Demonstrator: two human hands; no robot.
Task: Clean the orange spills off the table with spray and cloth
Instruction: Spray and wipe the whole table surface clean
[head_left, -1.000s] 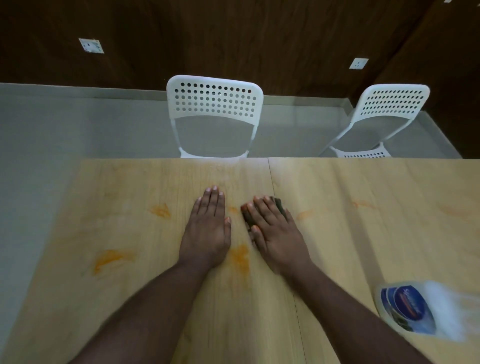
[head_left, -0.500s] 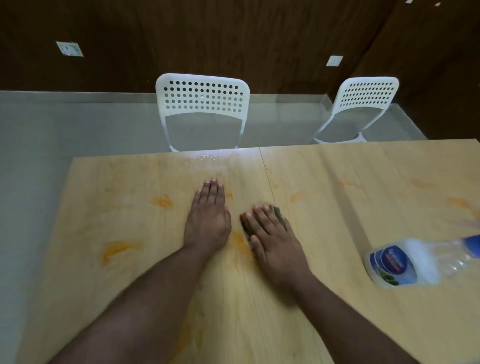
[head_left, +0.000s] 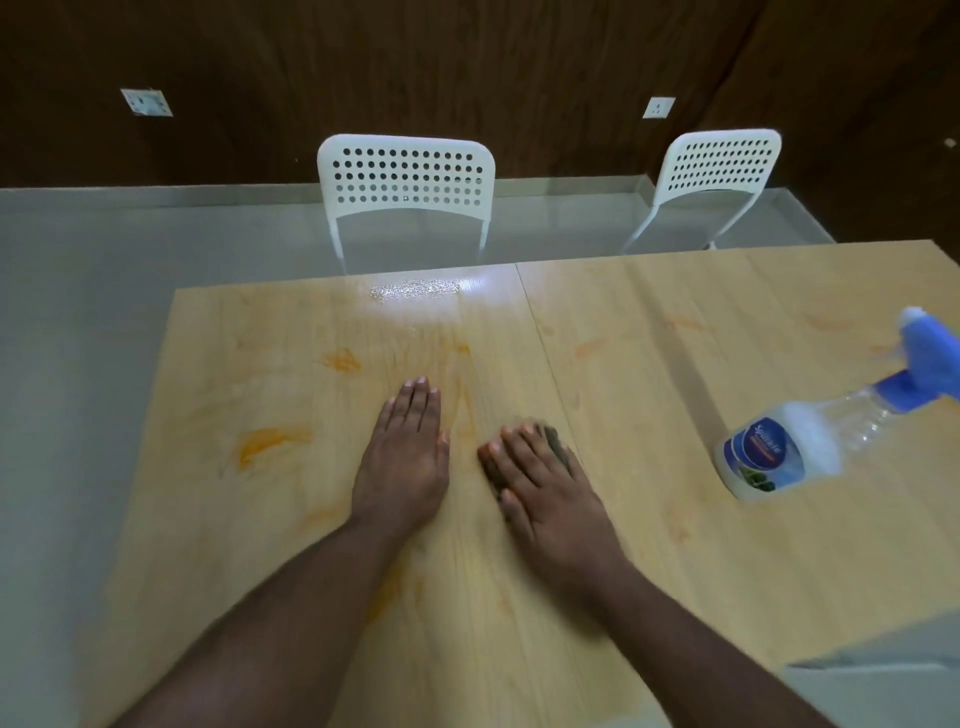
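Observation:
My right hand (head_left: 545, 483) lies flat with straight fingers on a small dark cloth (head_left: 555, 441), pressing it to the wooden table (head_left: 649, 545); only the cloth's far edge shows past my fingers. My left hand (head_left: 405, 457) rests flat on the table beside it, holding nothing. Orange spills mark the wood: a large smear (head_left: 265, 441) at the left, a smaller one (head_left: 343, 361) further back, and a faint streak (head_left: 465, 410) between my hands. A spray bottle (head_left: 810, 441) with a blue trigger head lies on its side at the right.
Two white perforated chairs (head_left: 408, 182) (head_left: 719, 166) stand behind the table's far edge. A wet shiny patch (head_left: 415, 288) lies at the far edge. Faint orange marks (head_left: 589, 348) dot the right panel. Grey floor surrounds the table's left side.
My right hand has slid the cloth nearer to me over the spill between my hands, which now looks fainter. The view has shifted, showing more of the bottle.

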